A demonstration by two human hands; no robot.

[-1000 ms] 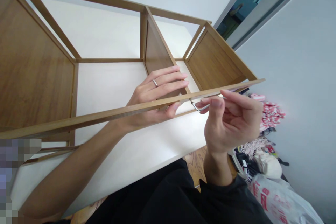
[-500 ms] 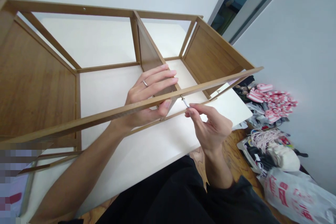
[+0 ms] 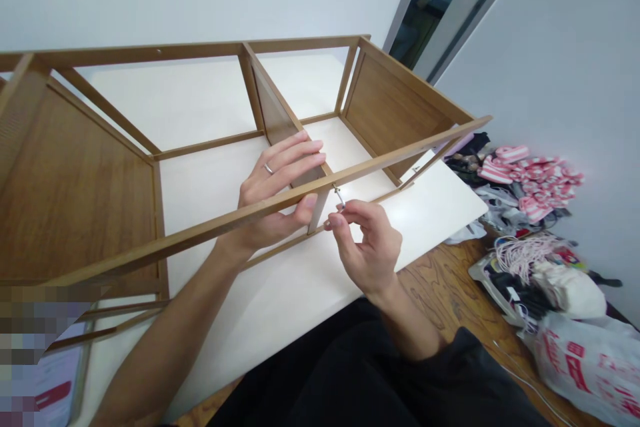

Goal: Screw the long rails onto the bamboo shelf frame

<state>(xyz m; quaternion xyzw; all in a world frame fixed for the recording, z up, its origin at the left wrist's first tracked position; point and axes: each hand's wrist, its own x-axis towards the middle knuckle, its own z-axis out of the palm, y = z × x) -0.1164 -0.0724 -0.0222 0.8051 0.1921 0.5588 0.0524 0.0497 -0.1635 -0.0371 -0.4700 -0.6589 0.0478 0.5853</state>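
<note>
A bamboo-coloured wooden shelf frame point(image 3: 200, 107) lies on its side on a white table, with a long wooden rail point(image 3: 200, 227) across the front. My left hand point(image 3: 275, 190), wearing a ring, grips that rail and the wooden divider panel point(image 3: 275, 113) behind it, thumb on the rail's near face. My right hand point(image 3: 367, 243) pinches a small metal hex key point(image 3: 339, 195) between thumb and forefinger. The key's tip sits at the rail where the divider meets it. The fastener there is hidden.
The white tabletop point(image 3: 300, 300) runs under the frame, with a wooden floor point(image 3: 440, 293) beyond its edge. Striped pink-and-white cloth point(image 3: 530, 180), assorted items and a printed plastic bag point(image 3: 585, 367) lie on the floor at right. A white wall and doorway stand behind.
My right hand has moved left, bringing the hex key from below the rail up to the joint. The view has swung, so the frame now sits lower and more level.
</note>
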